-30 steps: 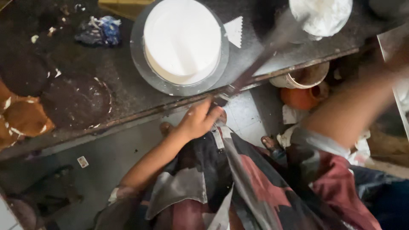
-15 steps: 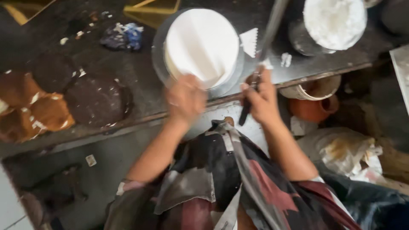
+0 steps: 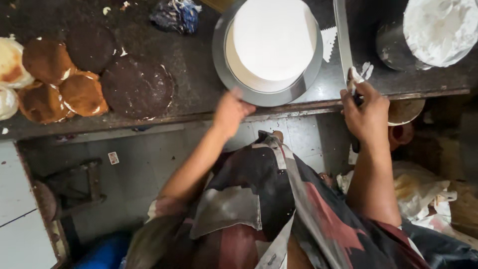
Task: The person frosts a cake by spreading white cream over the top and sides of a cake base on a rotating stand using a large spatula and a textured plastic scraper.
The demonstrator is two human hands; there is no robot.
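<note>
— What sort of place is this?

— A working bakery kitchen, rough and busy. At top centre a white frosted cake [image 3: 273,42] sits on a metal turntable [image 3: 234,82], with a big bowl of white cream [image 3: 440,30] at upper right.

— Anything else?

— Bare brown and dark sponge rounds [image 3: 82,74] are stacked at upper left on a dark, crumb-smeared counter [image 3: 194,65], above a tiled floor [image 3: 149,159].
</note>
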